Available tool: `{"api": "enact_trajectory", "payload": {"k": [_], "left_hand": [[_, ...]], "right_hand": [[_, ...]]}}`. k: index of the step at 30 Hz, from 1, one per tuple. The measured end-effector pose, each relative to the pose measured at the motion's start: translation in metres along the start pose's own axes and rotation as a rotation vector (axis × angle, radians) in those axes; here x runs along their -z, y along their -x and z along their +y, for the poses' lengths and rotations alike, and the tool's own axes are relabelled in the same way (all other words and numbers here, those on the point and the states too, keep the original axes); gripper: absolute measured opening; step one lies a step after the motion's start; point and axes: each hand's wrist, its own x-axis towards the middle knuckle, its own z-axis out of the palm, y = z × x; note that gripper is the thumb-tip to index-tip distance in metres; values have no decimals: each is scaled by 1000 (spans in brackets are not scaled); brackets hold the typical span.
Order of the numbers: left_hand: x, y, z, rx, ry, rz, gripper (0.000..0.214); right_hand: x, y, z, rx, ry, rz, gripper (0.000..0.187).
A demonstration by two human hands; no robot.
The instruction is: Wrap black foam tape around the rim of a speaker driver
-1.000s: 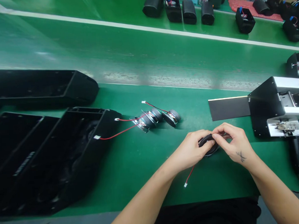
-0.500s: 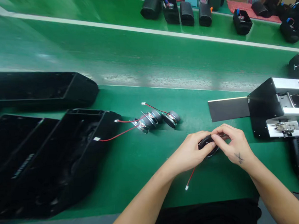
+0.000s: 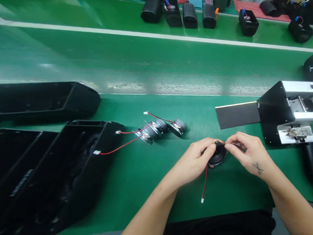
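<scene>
Pinches a small black speaker (image 3: 217,155) between left grip (image 3: 196,160) and right grip (image 3: 250,153), both closed on it, low at the green tabletop (image 3: 138,173), and likely risks snagging the red lead (image 3: 205,179) dangling beneath the left grip.

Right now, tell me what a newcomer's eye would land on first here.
Front and centre, the left hand and right hand pinch a small black speaker driver over the green mat, its red wire trailing toward the person. Behind them to the left lies a cluster of loose speaker drivers with red leads, and big black speaker housings fill the left edge.
</scene>
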Motion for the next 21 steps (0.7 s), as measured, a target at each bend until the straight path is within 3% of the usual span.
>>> {"api": "enact_trajectory", "payload": {"k": [8, 21], "left_hand": [[-1, 1, 3, -38, 17, 26, 39], [-6, 13, 18, -155, 158, 81, 30]], "right_hand": [[3, 0, 0, -105, -58, 3, 23], [7, 8, -22, -100, -213, 40, 22]]}}
